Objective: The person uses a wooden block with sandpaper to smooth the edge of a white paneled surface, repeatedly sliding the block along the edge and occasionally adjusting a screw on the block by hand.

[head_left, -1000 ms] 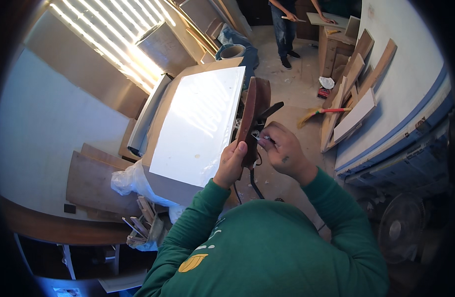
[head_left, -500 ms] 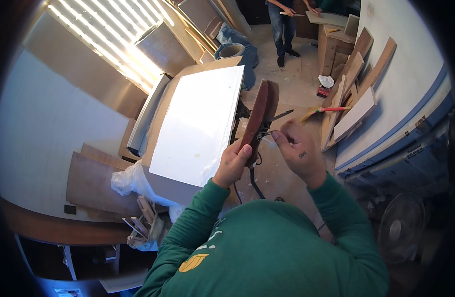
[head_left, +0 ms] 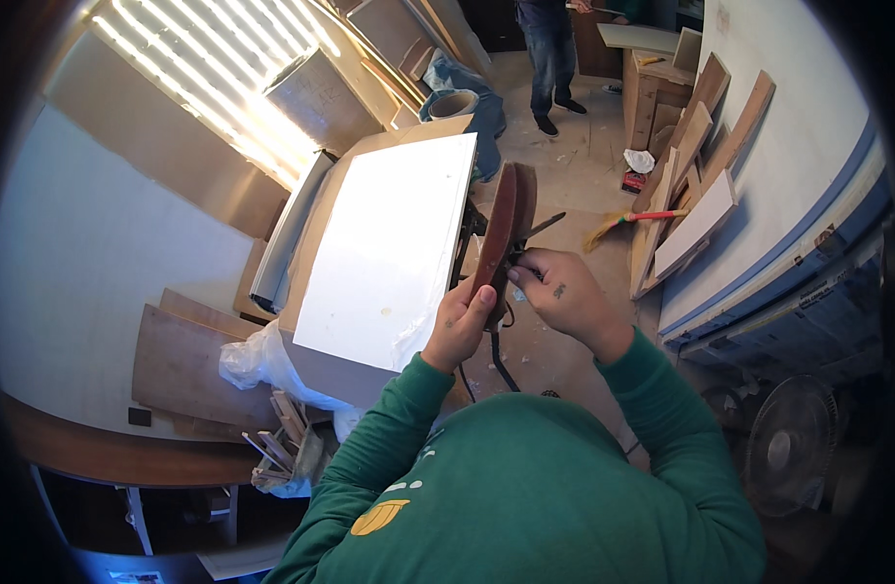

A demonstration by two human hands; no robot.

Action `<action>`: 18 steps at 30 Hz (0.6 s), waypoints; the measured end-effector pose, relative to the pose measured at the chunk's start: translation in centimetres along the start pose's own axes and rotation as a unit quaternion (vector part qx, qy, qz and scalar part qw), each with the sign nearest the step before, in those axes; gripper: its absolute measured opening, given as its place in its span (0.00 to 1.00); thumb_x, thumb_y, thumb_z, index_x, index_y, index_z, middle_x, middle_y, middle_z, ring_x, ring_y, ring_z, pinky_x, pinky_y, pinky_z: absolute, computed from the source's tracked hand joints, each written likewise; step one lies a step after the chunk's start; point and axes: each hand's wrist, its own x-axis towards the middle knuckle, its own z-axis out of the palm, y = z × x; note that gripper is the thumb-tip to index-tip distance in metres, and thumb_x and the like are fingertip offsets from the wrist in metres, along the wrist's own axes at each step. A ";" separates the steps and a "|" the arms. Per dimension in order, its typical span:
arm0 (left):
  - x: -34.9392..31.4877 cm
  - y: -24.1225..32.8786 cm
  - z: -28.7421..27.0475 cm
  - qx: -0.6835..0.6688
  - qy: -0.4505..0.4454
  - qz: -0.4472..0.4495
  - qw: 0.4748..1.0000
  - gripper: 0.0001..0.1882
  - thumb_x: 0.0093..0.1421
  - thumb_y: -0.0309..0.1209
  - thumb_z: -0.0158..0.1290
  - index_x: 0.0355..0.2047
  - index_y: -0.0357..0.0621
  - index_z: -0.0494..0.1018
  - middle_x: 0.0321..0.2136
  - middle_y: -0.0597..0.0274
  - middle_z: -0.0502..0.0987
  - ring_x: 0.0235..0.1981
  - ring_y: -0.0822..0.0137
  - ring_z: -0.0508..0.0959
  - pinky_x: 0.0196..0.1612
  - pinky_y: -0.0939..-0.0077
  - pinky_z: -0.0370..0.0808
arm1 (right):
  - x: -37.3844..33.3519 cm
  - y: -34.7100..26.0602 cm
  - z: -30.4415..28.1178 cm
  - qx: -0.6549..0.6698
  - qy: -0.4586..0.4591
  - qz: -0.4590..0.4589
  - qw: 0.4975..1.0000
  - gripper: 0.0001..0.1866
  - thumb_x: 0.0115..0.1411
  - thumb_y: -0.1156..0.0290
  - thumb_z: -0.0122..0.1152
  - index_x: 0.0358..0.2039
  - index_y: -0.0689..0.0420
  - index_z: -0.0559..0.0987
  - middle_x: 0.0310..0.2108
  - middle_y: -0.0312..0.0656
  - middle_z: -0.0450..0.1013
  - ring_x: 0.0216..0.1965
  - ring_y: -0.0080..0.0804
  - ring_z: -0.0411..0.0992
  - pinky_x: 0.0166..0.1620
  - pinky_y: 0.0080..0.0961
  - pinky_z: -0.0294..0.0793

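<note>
"Start at the left: what's beside the hands?"

"A large white board, lying left of them and reaching away to the far side."

"And the left arm?"

"Its green sleeve comes from the near side, slanting far and to the right. The left hand is clamped on the near end of a reddish-brown curved piece, thumb laid along the face and pointing away. The other fingers are mostly hidden behind it."

"Where exactly is that piece?"

"Held up between the hands, right of the board, its long side running near to far with the far end raised clear. A thin dark bar juts from its right side."

"Now the right hand?"

"The right hand reaches in leftward, back of the hand uppermost, wrist to the near right. Thumb and bent forefinger meet the piece's right side, close together; whether they pinch anything, I can't tell."

"Further right?"

"A broom with a red handle, well apart from the hand."
</note>
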 end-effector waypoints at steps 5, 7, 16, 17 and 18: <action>0.1 -0.4 1.0 -0.016 0.027 -0.011 0.999 0.25 0.73 0.52 0.47 0.45 0.38 0.73 0.26 0.71 0.70 0.26 0.79 0.68 0.29 0.80 0.68 | 0.2 2.2 1.3 0.218 -0.002 0.102 0.971 0.11 0.64 0.68 0.60 0.29 0.63 0.80 0.22 0.40 0.76 0.18 0.27 0.70 0.23 0.26 0.68; 0.3 -0.6 1.0 0.008 0.026 -0.002 1.000 0.25 0.73 0.52 0.47 0.45 0.39 0.73 0.25 0.71 0.70 0.25 0.79 0.69 0.29 0.81 0.68 | 0.0 2.5 1.2 0.342 -0.017 0.148 0.928 0.11 0.65 0.68 0.61 0.28 0.62 0.79 0.22 0.36 0.74 0.17 0.23 0.68 0.21 0.22 0.66; 0.0 0.1 2.0 -0.009 0.045 -0.054 0.997 0.25 0.73 0.52 0.46 0.38 0.40 0.73 0.24 0.70 0.71 0.23 0.77 0.70 0.26 0.80 0.69 | -0.8 5.6 0.9 -0.024 0.097 -0.064 0.993 0.09 0.65 0.70 0.61 0.30 0.62 0.78 0.22 0.35 0.72 0.23 0.25 0.70 0.27 0.28 0.68; 0.0 -0.4 2.1 0.001 0.053 -0.048 0.997 0.25 0.73 0.52 0.46 0.37 0.40 0.73 0.24 0.69 0.72 0.22 0.77 0.70 0.26 0.80 0.69 | -1.0 5.5 0.8 -0.061 0.100 -0.075 0.990 0.09 0.65 0.71 0.61 0.30 0.62 0.78 0.21 0.35 0.72 0.24 0.25 0.70 0.28 0.28 0.68; 0.0 -1.0 2.0 0.011 0.061 -0.043 0.997 0.25 0.73 0.52 0.46 0.36 0.41 0.73 0.24 0.69 0.72 0.22 0.77 0.70 0.25 0.80 0.69 | -1.2 5.4 1.1 0.030 0.069 -0.013 0.997 0.08 0.65 0.71 0.60 0.30 0.61 0.78 0.21 0.33 0.71 0.23 0.22 0.68 0.27 0.27 0.67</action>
